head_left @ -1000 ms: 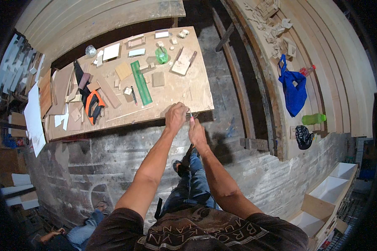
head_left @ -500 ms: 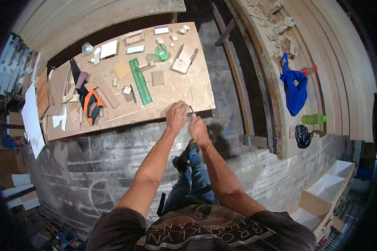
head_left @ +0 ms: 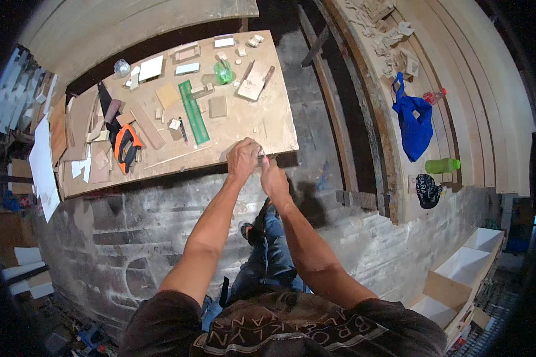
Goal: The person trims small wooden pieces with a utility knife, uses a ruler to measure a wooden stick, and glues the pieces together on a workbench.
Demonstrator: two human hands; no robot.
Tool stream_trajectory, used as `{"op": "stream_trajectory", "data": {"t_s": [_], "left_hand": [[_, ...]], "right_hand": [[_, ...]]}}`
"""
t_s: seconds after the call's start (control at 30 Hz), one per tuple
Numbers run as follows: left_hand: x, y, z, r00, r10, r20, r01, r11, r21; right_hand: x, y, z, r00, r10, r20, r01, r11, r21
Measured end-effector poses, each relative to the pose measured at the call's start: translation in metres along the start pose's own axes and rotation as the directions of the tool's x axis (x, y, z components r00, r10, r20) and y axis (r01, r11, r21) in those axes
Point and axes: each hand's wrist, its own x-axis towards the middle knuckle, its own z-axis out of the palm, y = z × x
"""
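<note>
At the near edge of the wooden worktable, my left hand and my right hand are close together, both closed. Between the fingertips is a small piece that my hands mostly hide; its kind cannot be made out. Left of them on the tabletop lie a green flat strip like a ruler, a dark pen or pencil and a square wooden piece. Farther left lies a handsaw with an orange and black handle. Beyond my hands rests a pale wooden block with a brown stick-like piece against it.
A green plastic container, a clear container and several wood offcuts are on the table. On a wooden bench at the right are a blue bag, a green bottle and a black bundle. White-lined boxes stand lower right.
My hands stay together at the table edge and have shifted slightly left and up in the picture. The whole scene has drifted a little left. A thin dark piece seen between the fingers earlier is now mostly hidden.
</note>
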Motion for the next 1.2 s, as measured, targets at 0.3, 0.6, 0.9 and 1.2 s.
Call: {"op": "stream_trajectory", "data": {"t_s": [0.3,0.6,0.9,1.2], "left_hand": [[-0.005,0.008,-0.002,1.0,-0.012,0.009,0.012,1.0,0.002],[0.001,0.007,0.005,0.978,-0.207,0.035,0.206,0.978,0.012],[0.007,0.016,0.001,0.95,-0.308,0.054,0.308,0.951,0.003],[0.005,0.011,0.002,0.966,-0.242,0.094,0.244,0.97,-0.017]], "right_hand": [[0.006,0.037,0.009,0.997,-0.04,0.062,0.027,0.981,0.194],[-0.003,0.038,0.008,0.998,-0.066,0.009,0.06,0.948,0.312],[0.013,0.043,0.016,0.996,-0.089,0.006,0.085,0.971,0.224],[0.006,0.033,0.022,0.991,-0.097,-0.095,0.114,0.975,0.191]]}}
